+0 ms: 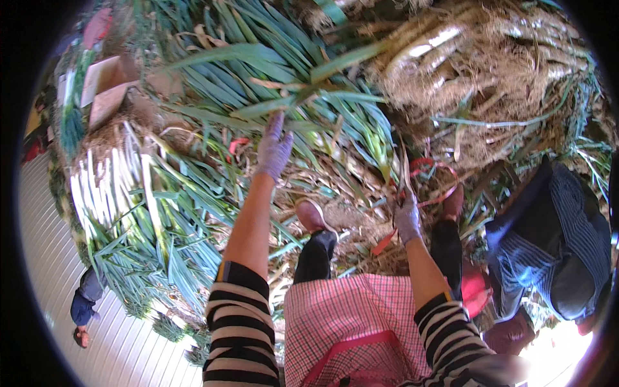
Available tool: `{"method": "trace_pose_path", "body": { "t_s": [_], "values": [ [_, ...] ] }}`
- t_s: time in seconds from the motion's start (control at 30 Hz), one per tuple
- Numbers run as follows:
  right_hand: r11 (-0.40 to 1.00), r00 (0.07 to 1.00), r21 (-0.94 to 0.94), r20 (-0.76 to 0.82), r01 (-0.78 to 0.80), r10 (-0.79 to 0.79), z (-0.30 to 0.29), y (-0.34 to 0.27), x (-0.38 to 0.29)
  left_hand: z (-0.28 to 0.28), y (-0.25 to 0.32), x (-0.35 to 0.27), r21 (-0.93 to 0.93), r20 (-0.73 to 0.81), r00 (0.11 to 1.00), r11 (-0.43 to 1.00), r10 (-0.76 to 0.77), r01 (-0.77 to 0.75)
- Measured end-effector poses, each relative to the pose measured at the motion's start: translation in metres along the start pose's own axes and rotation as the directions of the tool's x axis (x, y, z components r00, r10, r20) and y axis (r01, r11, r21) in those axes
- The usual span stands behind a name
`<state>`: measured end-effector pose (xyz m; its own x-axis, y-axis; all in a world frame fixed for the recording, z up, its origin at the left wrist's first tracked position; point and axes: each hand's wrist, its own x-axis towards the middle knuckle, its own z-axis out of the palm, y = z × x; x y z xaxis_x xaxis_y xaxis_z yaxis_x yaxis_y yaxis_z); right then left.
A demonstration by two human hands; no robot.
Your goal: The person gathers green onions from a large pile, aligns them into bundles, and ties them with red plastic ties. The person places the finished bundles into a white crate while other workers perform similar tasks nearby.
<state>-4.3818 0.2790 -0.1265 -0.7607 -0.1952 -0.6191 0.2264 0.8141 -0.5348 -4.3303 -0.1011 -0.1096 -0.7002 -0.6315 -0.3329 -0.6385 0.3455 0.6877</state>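
Observation:
My left hand (pixel 274 150), in a pale purple glove, reaches over the green leek leaves (pixel 237 77). Its fingers are apart, with the fingertips at a broad leaf; whether they touch it I cannot tell. In the same kind of glove, my right hand (pixel 407 220) is closed around a pointed metal cutting tool (pixel 404 167), seemingly shears, aimed away from me. Beside it, the pale base of a leek bunch (pixel 382 155) lies close to the blade. Red tape (pixel 437 167) loops to the right of this hand, and a red strip (pixel 385 243) hangs below it.
Trimmed white-stemmed leeks (pixel 109 193) lie in a pile at left. Untrimmed leeks with tangled roots (pixel 449 72) are heaped at upper right. A cardboard box (pixel 109 87) stands at upper left. A crouching co-worker (pixel 551 242) is close on the right; another person (pixel 87 300) is farther off.

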Motion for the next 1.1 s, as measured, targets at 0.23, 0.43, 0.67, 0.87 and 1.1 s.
{"method": "trace_pose_path", "body": {
  "t_s": [0.23,0.43,0.67,0.87,1.1],
  "values": [
    [0.979,0.954,0.204,0.298,-0.020,-0.042,-0.065,-0.063,-0.038,-0.025,0.014,-0.001,-0.583,0.091,0.938,0.746,-0.335,0.323],
    [0.977,0.736,0.067,0.647,0.205,-0.199,-0.091,-0.122,-0.081,-0.024,-0.042,-0.050,-0.839,-0.019,0.843,0.468,-0.537,0.279],
    [0.872,0.680,0.018,0.619,0.488,-0.394,0.008,-0.202,-0.015,0.012,-0.076,-0.051,-0.806,0.008,0.758,0.444,-0.653,0.391],
    [0.650,0.624,-0.195,0.570,0.734,-0.534,0.067,-0.267,0.062,0.013,-0.073,-0.047,-0.825,0.105,0.665,0.309,-0.740,0.473],
    [0.919,0.836,0.013,0.412,0.393,-0.363,0.066,-0.247,0.206,0.006,-0.085,-0.015,-0.846,0.236,0.779,0.272,-0.582,0.459]
  ]
}}
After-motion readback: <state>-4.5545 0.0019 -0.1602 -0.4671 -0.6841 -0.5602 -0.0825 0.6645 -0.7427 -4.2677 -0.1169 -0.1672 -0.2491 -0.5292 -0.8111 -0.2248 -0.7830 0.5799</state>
